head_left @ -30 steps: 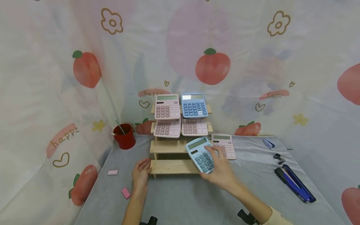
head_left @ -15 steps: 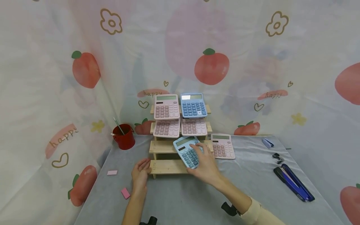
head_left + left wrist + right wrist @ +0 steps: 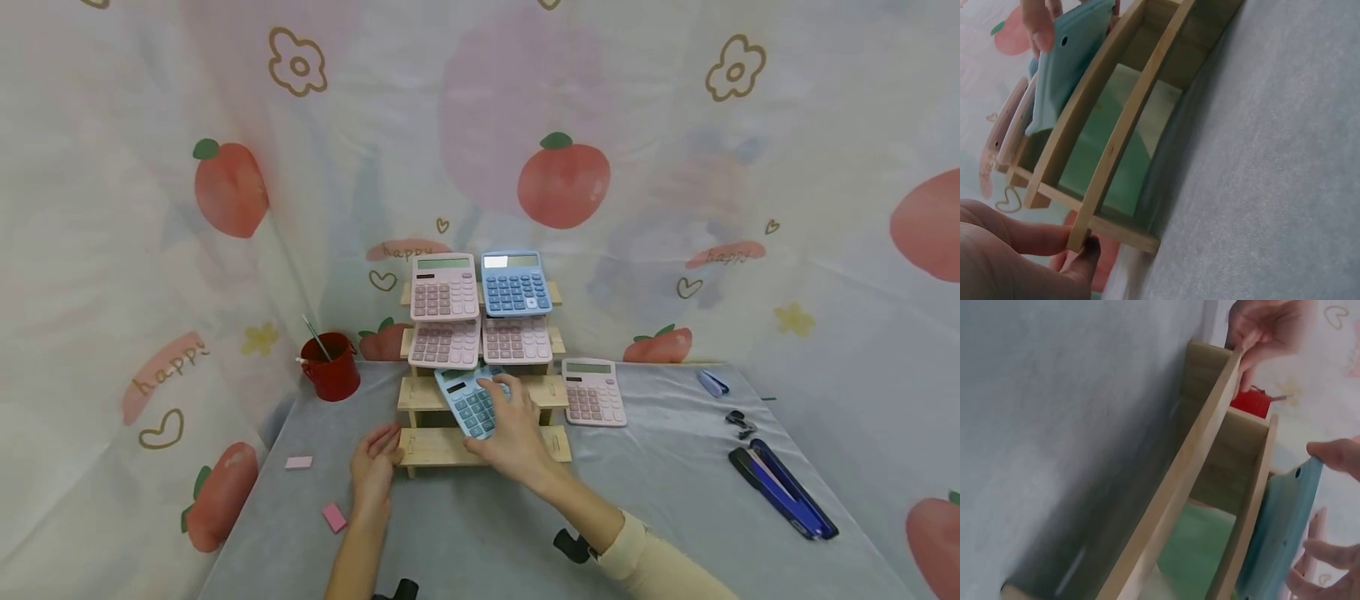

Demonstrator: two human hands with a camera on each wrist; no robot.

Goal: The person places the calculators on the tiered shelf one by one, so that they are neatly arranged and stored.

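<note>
My right hand (image 3: 517, 437) grips a light-blue calculator (image 3: 471, 407) by its edges, tilted over the second-lowest step of a stepped wooden rack (image 3: 442, 448). In the right wrist view, the back of the calculator (image 3: 1288, 519) leans close to that step's board; contact is hard to tell. My left hand (image 3: 375, 467) pinches the left end of the rack's lowest board between thumb and fingers, plainest in the left wrist view (image 3: 1016, 256). On the upper steps stand three pink calculators (image 3: 444, 287) and a blue calculator (image 3: 516, 283).
Another pink calculator (image 3: 594, 392) lies right of the rack. A red bucket (image 3: 332, 367) holding a pen stands at left, with two pink erasers (image 3: 334, 517) nearer. Far right are a blue stapler (image 3: 783, 487), a black clip (image 3: 741, 423) and a small blue item (image 3: 712, 383).
My right hand has carried the light-blue calculator leftward, from the rack's right end to above the left half of its second-lowest step. The left hand stays on the lowest board.
</note>
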